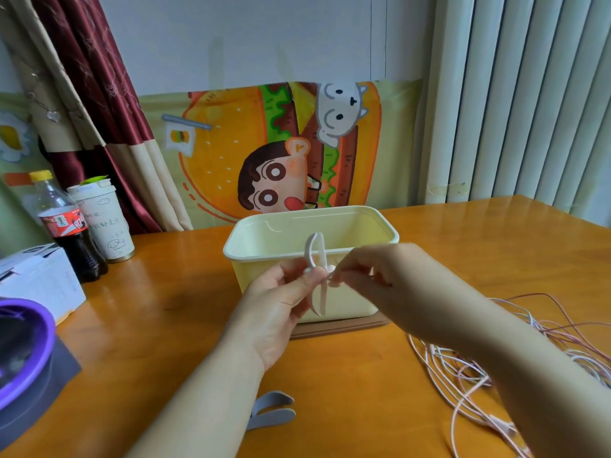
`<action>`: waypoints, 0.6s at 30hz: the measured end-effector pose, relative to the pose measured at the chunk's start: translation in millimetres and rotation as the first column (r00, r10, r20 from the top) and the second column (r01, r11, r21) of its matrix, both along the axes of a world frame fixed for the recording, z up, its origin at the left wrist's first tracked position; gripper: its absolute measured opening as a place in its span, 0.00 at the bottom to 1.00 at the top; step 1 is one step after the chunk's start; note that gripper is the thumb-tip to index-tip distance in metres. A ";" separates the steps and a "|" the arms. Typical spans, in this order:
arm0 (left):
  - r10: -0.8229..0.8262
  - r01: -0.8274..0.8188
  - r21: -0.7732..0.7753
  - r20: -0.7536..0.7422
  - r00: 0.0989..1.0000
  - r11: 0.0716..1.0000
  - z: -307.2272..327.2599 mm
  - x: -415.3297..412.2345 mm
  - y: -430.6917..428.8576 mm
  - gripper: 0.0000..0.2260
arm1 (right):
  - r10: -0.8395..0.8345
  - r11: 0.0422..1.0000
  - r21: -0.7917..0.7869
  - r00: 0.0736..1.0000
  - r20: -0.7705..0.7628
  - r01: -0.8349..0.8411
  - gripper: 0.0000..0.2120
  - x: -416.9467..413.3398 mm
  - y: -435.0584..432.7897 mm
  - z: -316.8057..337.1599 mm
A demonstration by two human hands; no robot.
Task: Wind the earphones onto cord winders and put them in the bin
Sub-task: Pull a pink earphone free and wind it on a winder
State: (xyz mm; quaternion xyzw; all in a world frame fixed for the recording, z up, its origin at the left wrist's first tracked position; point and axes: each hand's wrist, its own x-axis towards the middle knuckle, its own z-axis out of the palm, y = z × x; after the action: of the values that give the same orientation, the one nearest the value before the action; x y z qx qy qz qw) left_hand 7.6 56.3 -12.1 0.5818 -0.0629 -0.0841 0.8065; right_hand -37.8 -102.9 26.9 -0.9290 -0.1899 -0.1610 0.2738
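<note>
Working over the orange table (pixel 165 309), you have the yellow bin (pixel 251 226) standing open just beyond your fingertips, and no wound set shows inside it.

The earphones (pixel 463 368) lie in a loose pink and white tangle on the table, well out to the right of your right fingers and untouched.

Your left hand (pixel 281 302) is curled, thumb and fingers pinching the pale cord winder (pixel 315 249) at its waist. Your right hand (pixel 373 269) meets it from the other side, fingertips nipped onto the same strap. Its loop stands up above your fingers, in front of the bin's near wall, and its tails hang below them. A grey cord winder (pixel 274 409) lies flat on the table, well back from your fingers, beside your left forearm.

Those cords look thin, light and limp, and likely to snag each other. I'd pick one by its plug or bud end and draw it out slowly, not from mid-tangle. The winder looks soft and floppy, so hold it at the waist.
</note>
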 end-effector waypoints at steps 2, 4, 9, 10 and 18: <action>-0.101 0.099 0.046 0.045 0.994 0.994 1.1 -3.6 -1.8 0.14 | -0.070 0.996 0.068 0.995 0.066 0.066 0.07 2.8 -8.2 2.5; -0.170 0.161 0.101 0.086 0.982 0.982 2.1 -7.6 -4.4 0.17 | -0.126 0.987 0.120 0.983 0.133 0.111 0.02 3.9 -14.1 4.8; -0.191 0.164 0.164 0.165 0.968 0.973 4.1 -10.0 -5.6 0.23 | -0.149 0.963 0.252 0.967 0.207 0.095 0.04 4.8 -21.2 7.7; -0.192 0.161 0.168 0.186 0.964 0.973 5.1 -9.3 -4.5 0.22 | -0.151 0.957 0.275 0.966 0.211 0.089 0.04 5.4 -21.7 7.6; -0.281 0.163 0.324 0.363 0.889 0.932 13.9 -8.6 4.0 0.11 | 0.040 0.826 0.562 0.999 0.017 -0.042 0.11 13.1 -28.9 0.0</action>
State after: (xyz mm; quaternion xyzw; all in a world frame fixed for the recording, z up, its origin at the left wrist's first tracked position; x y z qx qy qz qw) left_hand -1.0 60.2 1.7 0.6852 -0.2816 -0.0631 0.6688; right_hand -24.8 -131.8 27.0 -0.8026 -0.1545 -0.2060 0.5381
